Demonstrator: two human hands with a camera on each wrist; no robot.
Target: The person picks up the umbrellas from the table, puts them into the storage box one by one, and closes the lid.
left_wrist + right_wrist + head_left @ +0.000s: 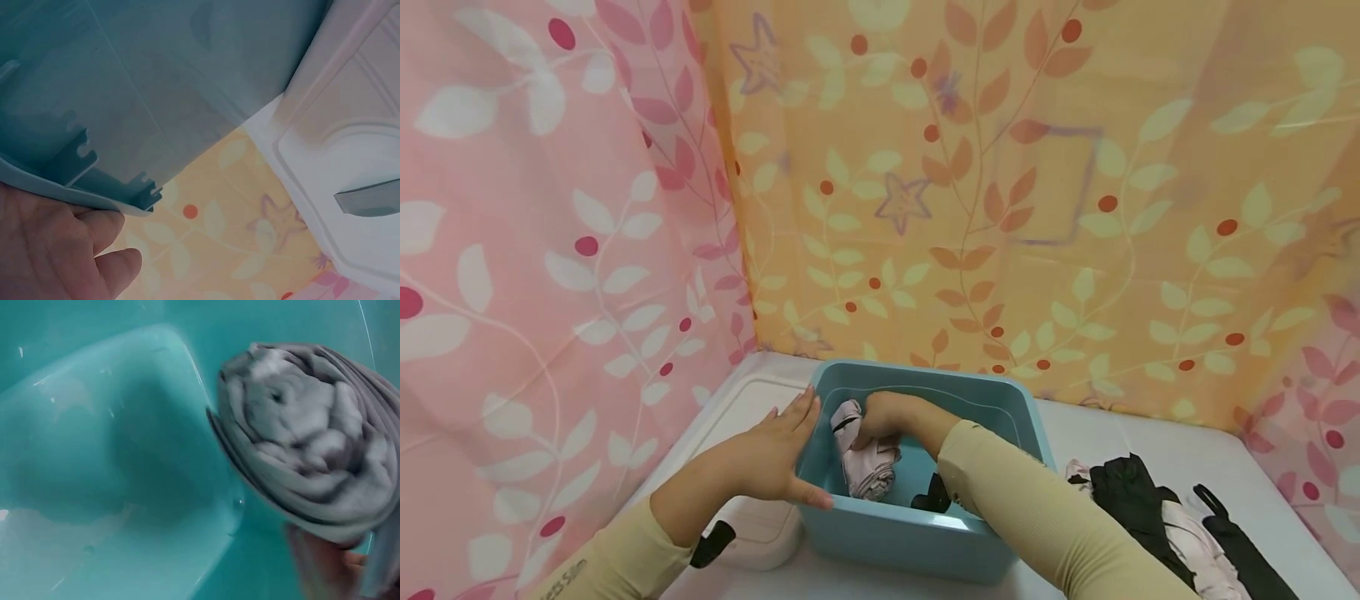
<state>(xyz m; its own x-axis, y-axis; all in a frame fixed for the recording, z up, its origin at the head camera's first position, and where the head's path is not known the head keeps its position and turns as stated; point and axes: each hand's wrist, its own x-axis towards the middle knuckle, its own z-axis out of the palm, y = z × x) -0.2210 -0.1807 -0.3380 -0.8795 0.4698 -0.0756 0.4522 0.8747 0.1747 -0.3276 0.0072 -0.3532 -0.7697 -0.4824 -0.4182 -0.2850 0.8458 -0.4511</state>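
Roll is lying to the left and near side of the right-hand grip

The right hand (887, 417) is grasping the rolled cloth (871, 471) inside the blue tub (895, 542), its fingers curling at the roll's far right side. From that grip the roll is extending leftward and toward the wearer, its long axis running roughly along the tub's left wall, its coiled end facing the near wall. Whether its underside is touching the floor, I cannot tell. The right hand is the nearer one; the left hand (778, 446), fingers straight, is resting at the rim, leftward of the grip, gripping no cloth.
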